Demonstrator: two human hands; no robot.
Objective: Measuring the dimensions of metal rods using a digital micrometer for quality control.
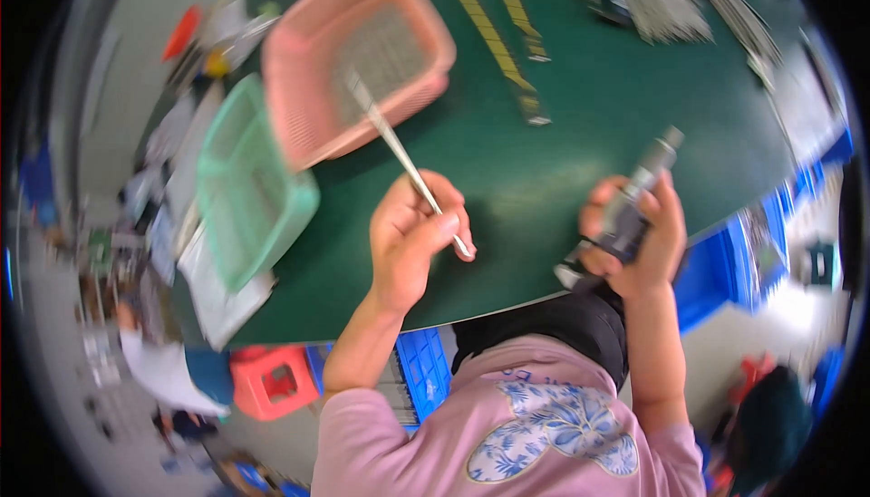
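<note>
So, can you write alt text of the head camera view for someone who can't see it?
A person's left hand holds a thin pale rod, and their right hand a grey and black tool, above a green table. A pink basket and a green basket sit toward the left, with yellowish strips beyond the hands.

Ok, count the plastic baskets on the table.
2 visible: a pink basket at the left of the table, and a green basket left of that. Nested ones could be hidden.

rod (pixel 396 143): shiny, metal-looking | pink basket (pixel 294 89): plastic | tabletop (pixel 521 184): faintly glossy | shirt (pixel 412 447): matt cloth
</note>
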